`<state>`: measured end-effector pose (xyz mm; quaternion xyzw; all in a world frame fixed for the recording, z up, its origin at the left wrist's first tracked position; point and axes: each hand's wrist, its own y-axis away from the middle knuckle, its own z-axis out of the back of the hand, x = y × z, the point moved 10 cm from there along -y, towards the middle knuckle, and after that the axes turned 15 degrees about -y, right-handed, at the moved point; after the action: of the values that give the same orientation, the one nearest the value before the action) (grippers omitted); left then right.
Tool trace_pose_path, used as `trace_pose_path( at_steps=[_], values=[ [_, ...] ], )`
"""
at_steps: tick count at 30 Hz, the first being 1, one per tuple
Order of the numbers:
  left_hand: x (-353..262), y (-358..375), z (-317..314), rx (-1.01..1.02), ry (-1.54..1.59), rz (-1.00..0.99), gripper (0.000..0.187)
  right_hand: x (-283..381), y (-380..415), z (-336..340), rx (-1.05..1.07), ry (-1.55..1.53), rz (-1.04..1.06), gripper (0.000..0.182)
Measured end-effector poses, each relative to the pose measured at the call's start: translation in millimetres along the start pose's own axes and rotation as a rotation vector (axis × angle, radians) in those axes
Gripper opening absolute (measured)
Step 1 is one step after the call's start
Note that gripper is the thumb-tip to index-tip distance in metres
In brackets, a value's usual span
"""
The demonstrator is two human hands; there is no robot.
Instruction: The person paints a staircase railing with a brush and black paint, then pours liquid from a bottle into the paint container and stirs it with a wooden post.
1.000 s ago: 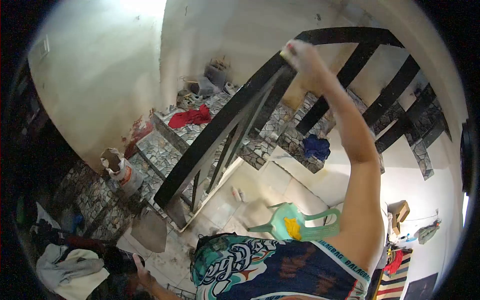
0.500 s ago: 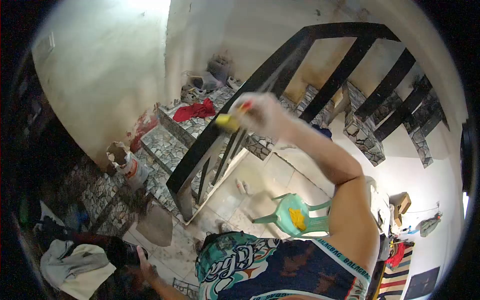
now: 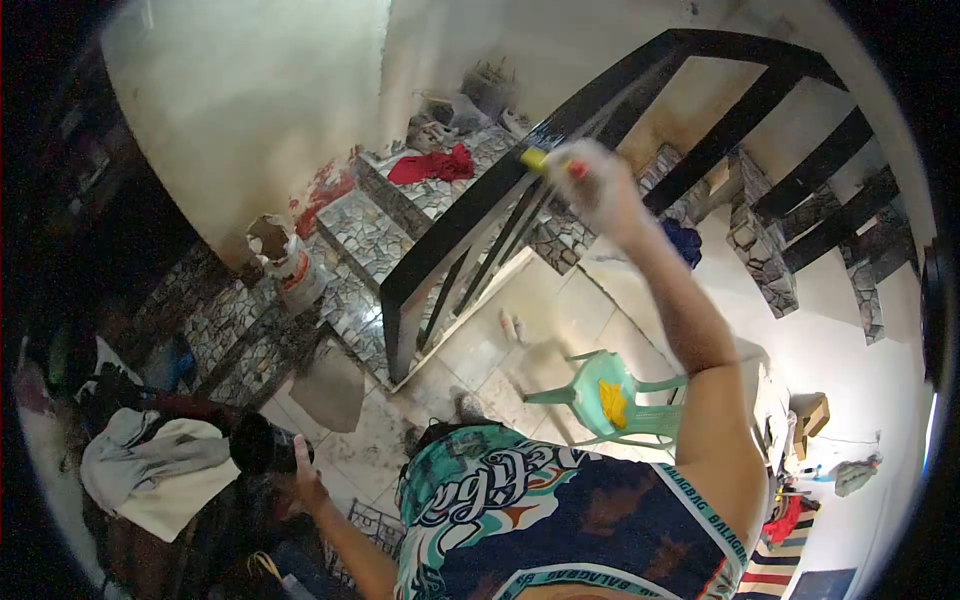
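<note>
My right hand (image 3: pixel 598 190), at the end of a raised arm, is closed around a paintbrush (image 3: pixel 535 160). Its yellow part points at the black stair railing (image 3: pixel 455 235), and a red bit shows between my fingers. Blur hides whether the bristles touch the rail. The rail's upper face looks glossy near the brush. Low on the left, my left hand (image 3: pixel 306 482) grips a black container (image 3: pixel 264 446) by its side. What is inside it cannot be made out.
Stone-patterned steps (image 3: pixel 365 235) hold a red cloth (image 3: pixel 432 165) and a torn white bucket (image 3: pixel 292 268). A green plastic chair (image 3: pixel 600 385) bears a yellow cloth (image 3: pixel 612 405). Pale cloths (image 3: pixel 160 475) lie at lower left. A small bottle-like item (image 3: pixel 510 325) is on the tiled floor.
My right hand with the paintbrush has moved up and right along the railing. The view has shifted, and the black container in my left hand shows more clearly.
</note>
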<state>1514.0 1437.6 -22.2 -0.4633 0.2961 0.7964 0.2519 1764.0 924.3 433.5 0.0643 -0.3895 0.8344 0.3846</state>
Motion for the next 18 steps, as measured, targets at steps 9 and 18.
trace_pose_path(
  at_steps=[9,18],
  values=[
    [0.0,-17.4,15.8,-0.08,0.046,-0.149,0.066,81.1,67.9,-145.6,0.118,-0.44,0.001,0.012],
    [47.4,-4.5,34.9,-0.123,0.103,0.009,0.068,-60.9,19.1,23.6,-0.363,-0.333,-0.219,0.011]
  ],
)
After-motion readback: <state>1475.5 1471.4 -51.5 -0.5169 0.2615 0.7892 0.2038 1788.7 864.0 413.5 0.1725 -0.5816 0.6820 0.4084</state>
